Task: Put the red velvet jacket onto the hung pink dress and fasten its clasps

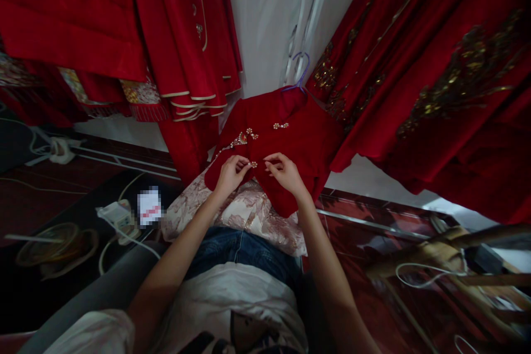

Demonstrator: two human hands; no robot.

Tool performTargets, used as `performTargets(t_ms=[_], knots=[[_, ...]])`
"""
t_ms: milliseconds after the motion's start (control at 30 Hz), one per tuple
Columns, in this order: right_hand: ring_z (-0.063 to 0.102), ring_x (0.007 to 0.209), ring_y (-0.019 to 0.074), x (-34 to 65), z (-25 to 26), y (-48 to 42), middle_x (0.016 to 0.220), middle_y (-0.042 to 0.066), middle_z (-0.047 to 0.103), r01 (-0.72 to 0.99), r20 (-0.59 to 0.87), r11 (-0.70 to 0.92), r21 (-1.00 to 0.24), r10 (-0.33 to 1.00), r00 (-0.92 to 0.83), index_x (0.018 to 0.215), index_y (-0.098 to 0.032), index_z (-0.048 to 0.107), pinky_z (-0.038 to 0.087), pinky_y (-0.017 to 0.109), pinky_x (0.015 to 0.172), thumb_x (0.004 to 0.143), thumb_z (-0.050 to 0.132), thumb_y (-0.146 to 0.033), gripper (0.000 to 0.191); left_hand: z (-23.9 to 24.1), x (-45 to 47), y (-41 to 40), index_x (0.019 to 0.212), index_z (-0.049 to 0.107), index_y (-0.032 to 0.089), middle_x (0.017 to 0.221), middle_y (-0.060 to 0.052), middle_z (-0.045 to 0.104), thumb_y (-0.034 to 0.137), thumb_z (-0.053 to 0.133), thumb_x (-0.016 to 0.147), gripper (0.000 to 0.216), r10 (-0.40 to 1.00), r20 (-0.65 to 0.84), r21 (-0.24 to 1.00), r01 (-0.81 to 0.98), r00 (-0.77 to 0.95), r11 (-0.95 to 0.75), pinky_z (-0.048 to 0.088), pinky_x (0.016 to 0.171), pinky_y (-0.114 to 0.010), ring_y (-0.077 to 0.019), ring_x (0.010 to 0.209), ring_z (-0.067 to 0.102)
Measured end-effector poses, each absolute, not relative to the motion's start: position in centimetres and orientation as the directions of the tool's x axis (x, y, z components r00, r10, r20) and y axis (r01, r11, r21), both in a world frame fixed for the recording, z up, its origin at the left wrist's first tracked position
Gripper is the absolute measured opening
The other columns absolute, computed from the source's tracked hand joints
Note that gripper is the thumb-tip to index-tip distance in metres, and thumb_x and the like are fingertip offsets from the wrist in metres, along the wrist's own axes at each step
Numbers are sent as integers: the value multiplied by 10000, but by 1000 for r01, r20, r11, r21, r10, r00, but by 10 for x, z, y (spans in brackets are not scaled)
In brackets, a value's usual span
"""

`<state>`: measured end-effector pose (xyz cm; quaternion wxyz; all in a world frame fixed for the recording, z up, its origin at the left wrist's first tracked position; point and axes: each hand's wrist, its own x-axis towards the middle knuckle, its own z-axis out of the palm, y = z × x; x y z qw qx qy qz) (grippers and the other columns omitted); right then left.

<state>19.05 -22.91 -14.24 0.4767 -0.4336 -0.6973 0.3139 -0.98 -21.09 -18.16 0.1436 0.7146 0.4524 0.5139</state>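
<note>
A small red jacket (307, 138) on a blue hanger (301, 72) lies across my lap, over a pale patterned cloth (249, 213). It carries pearl and gold clasps (281, 125) down its front. My left hand (230, 172) and my right hand (284, 171) meet at the lowest clasp (253, 164). The fingers of both hands are pinched on that clasp and the fabric edge beside it.
Long red embroidered garments hang at the left (182, 38) and right (435, 77) with a white wall between. A white power strip (114, 213) with cables lies on the dark floor at left. A wooden stool (448, 254) stands at right.
</note>
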Motion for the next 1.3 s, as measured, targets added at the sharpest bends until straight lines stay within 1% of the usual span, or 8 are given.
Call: performTargets(t_ms=[167, 300, 400, 533, 733, 867, 1067, 1300], knots=[[670, 731, 127, 194, -138, -232, 986, 49, 669, 315, 389, 432, -845, 901, -191, 964, -198, 615, 555, 257, 632, 857, 565, -337, 182, -176, -8, -204, 869, 624, 179, 840, -22, 679, 259, 680, 800, 120, 811, 577, 711, 427, 99, -559, 536, 676, -256, -124, 719, 643], [665, 756, 132, 197, -136, -233, 962, 46, 678, 319, 384, 432, -844, 901, -203, 955, -198, 622, 557, 264, 656, 850, 575, -334, 178, -166, -9, -199, 822, 603, 185, 801, -13, 673, 218, 613, 829, 35, 806, 570, 676, 468, 158, -570, 535, 683, -266, -127, 704, 644], [662, 767, 136, 199, -134, -234, 933, 41, 679, 314, 375, 431, -846, 899, -225, 957, -199, 627, 556, 271, 671, 845, 581, -320, 172, -156, -9, -185, 938, 597, 191, 857, -21, 635, 232, 637, 813, 138, 759, 611, 567, 546, 224, -617, 531, 707, -280, -138, 754, 618], [664, 771, 132, 202, -130, -237, 945, 41, 682, 299, 364, 428, -853, 898, -246, 955, -198, 626, 554, 275, 682, 836, 582, -287, 155, -139, -10, -150, 1113, 595, 205, 1037, -74, 572, 247, 530, 903, 224, 652, 733, 395, 658, 195, -641, 489, 896, -368, -188, 969, 556], [670, 766, 131, 206, -127, -237, 918, 40, 678, 287, 356, 424, -859, 898, -260, 951, -195, 622, 549, 263, 673, 842, 584, -306, 161, -113, -19, -112, 985, 670, 204, 1187, -109, 493, 298, 500, 919, 205, 586, 661, 96, 722, 469, -685, 406, 968, -439, -261, 1103, 450], [673, 757, 128, 209, -129, -233, 930, 43, 678, 280, 353, 419, -864, 899, -260, 961, -192, 622, 547, 259, 667, 847, 583, -322, 177, -98, -20, -107, 978, 625, 188, 1175, -116, 523, 307, 487, 921, 191, 539, 567, 2, 653, 623, -758, 380, 948, -449, -269, 1098, 457], [670, 751, 128, 211, -133, -226, 932, 51, 687, 266, 347, 418, -869, 897, -275, 961, -188, 620, 548, 260, 659, 845, 579, -322, 182, -96, -16, -103, 985, 596, 181, 959, -110, 585, 217, 369, 944, 234, 461, 507, -129, 593, 728, -795, 335, 972, -433, -253, 989, 504], [669, 751, 127, 216, -129, -219, 875, 38, 678, 236, 327, 386, -892, 910, -254, 938, -193, 619, 557, 261, 661, 831, 594, -327, 173, -96, -11, -87, 969, 628, 202, 962, -109, 576, 262, 427, 928, 213, 482, 547, -60, 607, 684, -793, 331, 976, -445, -261, 969, 498]])
